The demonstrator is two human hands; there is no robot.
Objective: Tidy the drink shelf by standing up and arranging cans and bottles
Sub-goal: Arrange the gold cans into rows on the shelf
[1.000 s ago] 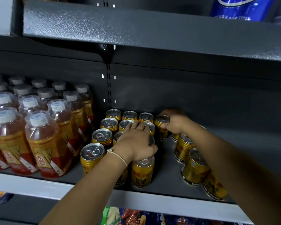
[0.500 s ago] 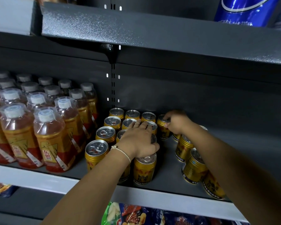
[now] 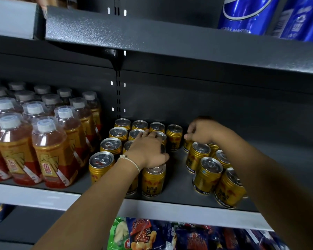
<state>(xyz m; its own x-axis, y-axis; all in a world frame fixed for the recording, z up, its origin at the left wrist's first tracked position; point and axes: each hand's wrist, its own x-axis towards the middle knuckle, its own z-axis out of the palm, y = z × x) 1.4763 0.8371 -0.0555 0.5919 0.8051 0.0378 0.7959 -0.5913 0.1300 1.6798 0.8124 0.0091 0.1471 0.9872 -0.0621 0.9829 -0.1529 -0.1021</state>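
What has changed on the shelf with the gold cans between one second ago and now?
The right hand let go of the back-row can that it held by the top, and moved to the right; that can now stands free at the end of its row. The hand's fingers are now curled above the cans on the right, holding nothing that shows. The left hand still rests on the tops of the middle cans. The bottles did not move.
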